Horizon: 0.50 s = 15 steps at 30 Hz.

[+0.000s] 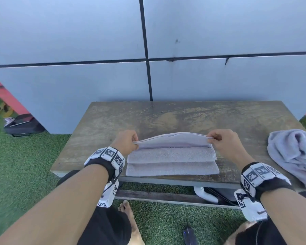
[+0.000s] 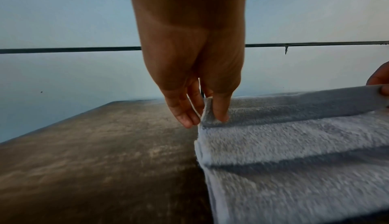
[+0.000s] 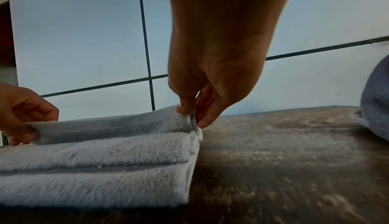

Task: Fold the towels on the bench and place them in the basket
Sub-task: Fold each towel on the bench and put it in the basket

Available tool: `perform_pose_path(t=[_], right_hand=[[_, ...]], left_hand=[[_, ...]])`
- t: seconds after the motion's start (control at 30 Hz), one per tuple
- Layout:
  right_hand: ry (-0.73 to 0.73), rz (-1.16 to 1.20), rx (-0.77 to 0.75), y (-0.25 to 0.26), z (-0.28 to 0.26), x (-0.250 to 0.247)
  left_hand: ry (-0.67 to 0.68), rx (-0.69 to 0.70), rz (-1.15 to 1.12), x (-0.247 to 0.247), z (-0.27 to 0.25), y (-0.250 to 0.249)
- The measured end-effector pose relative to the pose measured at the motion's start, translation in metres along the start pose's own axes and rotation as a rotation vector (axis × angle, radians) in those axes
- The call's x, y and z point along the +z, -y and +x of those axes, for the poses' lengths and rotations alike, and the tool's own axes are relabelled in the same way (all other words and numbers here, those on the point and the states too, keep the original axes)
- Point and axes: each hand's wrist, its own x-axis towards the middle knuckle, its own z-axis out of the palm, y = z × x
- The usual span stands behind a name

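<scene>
A pale lilac towel [image 1: 172,160] lies in stepped layers near the front edge of the wooden bench [image 1: 184,115]. My left hand [image 1: 131,141] pinches the left end of its raised far edge, thumb on one side and fingers on the other. My right hand [image 1: 215,138] pinches the right end of the same edge. That edge arches up between the two hands above the lower layers. In the left wrist view my left hand [image 2: 205,116] nips the towel [image 2: 294,144] corner. In the right wrist view my right hand [image 3: 192,117] nips the towel [image 3: 105,152] corner. No basket is in view.
A second crumpled lilac towel [image 1: 293,152] sits at the bench's right end. A grey panelled wall [image 1: 148,50] stands right behind the bench. Green artificial turf [image 1: 25,156] surrounds it, with a black bag [image 1: 23,124] at left. My bare foot [image 1: 129,216] and white items [image 1: 205,193] are under the bench.
</scene>
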Motion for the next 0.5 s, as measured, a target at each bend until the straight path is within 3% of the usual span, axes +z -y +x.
perform_pose_path(t=[0.13, 0.5], right_hand=[[-0.047, -0.019, -0.022, -0.009, -0.007, 0.011], [-0.166, 0.054, -0.025, 0.002, -0.009, 0.006]], left_hand=[[0.035, 0.036, -0.026, 0.009, -0.012, -0.001], [-0.114, 0.06, -0.084, -0.007, -0.011, 0.007]])
